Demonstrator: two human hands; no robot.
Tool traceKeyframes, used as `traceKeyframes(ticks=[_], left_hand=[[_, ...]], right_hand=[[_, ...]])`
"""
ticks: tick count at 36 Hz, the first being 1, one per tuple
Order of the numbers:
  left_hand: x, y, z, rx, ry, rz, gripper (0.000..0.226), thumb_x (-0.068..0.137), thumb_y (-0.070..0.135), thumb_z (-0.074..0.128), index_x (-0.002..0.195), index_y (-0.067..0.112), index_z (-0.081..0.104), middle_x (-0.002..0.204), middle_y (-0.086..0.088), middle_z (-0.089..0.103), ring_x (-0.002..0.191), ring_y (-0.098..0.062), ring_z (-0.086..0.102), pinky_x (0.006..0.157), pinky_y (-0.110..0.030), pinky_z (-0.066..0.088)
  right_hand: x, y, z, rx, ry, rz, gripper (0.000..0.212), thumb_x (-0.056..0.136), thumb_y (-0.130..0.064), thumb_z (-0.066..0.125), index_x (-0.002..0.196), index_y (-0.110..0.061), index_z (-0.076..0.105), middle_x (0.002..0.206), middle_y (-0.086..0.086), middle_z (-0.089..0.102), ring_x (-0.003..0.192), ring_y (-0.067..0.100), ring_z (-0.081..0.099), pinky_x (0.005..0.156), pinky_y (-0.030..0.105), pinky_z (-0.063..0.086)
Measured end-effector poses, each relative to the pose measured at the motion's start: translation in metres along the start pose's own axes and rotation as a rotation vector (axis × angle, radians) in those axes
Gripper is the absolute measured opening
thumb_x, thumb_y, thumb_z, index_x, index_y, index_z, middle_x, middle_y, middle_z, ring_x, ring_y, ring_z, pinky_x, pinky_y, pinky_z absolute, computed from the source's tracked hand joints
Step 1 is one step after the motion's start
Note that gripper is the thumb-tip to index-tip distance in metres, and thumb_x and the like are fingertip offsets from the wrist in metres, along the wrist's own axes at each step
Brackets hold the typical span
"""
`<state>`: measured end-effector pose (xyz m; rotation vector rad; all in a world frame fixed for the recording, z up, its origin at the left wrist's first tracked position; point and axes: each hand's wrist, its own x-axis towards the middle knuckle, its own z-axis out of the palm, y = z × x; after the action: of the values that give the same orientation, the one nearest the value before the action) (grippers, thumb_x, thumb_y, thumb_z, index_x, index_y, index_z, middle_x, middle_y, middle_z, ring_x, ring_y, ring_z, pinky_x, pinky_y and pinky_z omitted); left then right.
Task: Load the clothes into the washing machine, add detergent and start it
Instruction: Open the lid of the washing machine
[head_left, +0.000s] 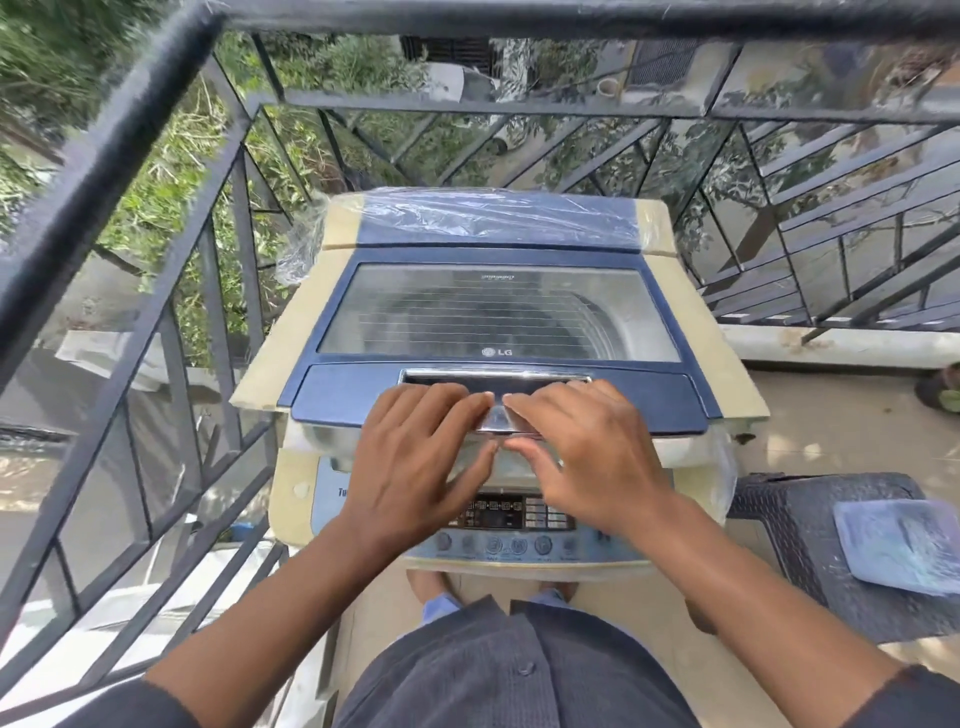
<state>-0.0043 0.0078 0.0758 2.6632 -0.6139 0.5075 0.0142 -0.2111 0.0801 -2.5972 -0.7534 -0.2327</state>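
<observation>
Head view: one LG top-load washing machine (498, 312) stands against the balcony railing (156, 312), and its glass lid (498, 317) looks slightly raised at the front. Two hands hold the lid's chrome handle (493, 410): left hand (415, 457) and right hand (587, 452), thumbs underneath. The hands partly hide the control panel (514, 525). One stool (810, 545) on the right carries one blurred packet (904, 545).

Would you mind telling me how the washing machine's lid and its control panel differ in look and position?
The lid is dark blue with a clear window showing the drum; the control panel is pale blue with buttons and a dark display. The lid lies farther from the person, the control panel nearest them. Both hands, left hand and right hand, grip the lid's handle, not the control panel. Both belong to the same machine.
</observation>
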Motion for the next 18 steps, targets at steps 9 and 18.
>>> traceKeyframes(ticks=[9,18], left_hand=[[0.026,0.014,-0.011,0.047,0.183,-0.022,0.067,0.086,0.023,0.073,0.149,0.011,0.055,0.153,-0.014,0.056,0.151,-0.034,0.045,0.127,-0.064,0.02],[0.051,0.012,-0.001,0.168,0.172,-0.026,0.106,0.08,0.023,0.077,0.165,0.004,0.017,0.177,-0.015,-0.002,0.164,-0.039,0.0,0.131,-0.061,0.005]], right_hand=[[0.04,-0.005,-0.037,-0.102,0.263,-0.047,0.024,0.098,-0.031,0.066,0.117,-0.019,0.074,0.099,0.0,0.072,0.087,0.028,0.067,0.071,0.043,0.049],[0.081,-0.004,-0.066,-0.145,0.405,-0.011,0.021,0.099,-0.03,0.066,0.114,-0.021,0.076,0.101,-0.003,0.077,0.09,0.029,0.069,0.074,0.044,0.052]])
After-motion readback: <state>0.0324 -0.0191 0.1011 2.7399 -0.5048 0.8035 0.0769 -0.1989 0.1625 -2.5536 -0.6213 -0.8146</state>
